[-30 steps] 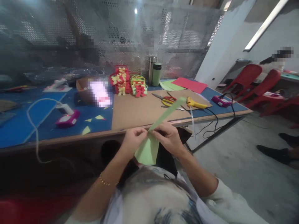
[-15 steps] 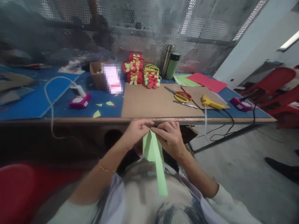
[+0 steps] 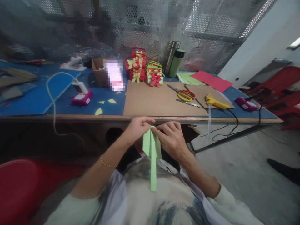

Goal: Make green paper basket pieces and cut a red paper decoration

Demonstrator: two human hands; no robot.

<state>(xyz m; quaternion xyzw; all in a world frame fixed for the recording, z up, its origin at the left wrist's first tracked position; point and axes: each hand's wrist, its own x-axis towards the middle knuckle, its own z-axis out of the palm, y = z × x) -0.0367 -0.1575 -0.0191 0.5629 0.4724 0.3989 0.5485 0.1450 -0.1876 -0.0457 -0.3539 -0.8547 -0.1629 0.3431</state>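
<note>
Beyond the hands point(image 3: 137, 129), on the desk point(image 3: 112, 109), a steel flask point(image 3: 171, 56) stands beside a green bottle point(image 3: 176, 65). To the hands' left, a purple socket block point(image 3: 82, 98) carries a white charger point(image 3: 80, 88). A red seat point(image 3: 18, 184) lies left and nearer; a dark shoe point(image 3: 283, 168) rests far right on the floor point(image 3: 253, 175).

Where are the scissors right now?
In the head view, right of centre: the scissors lie on the brown cardboard, left of the yellow glue gun.
</note>
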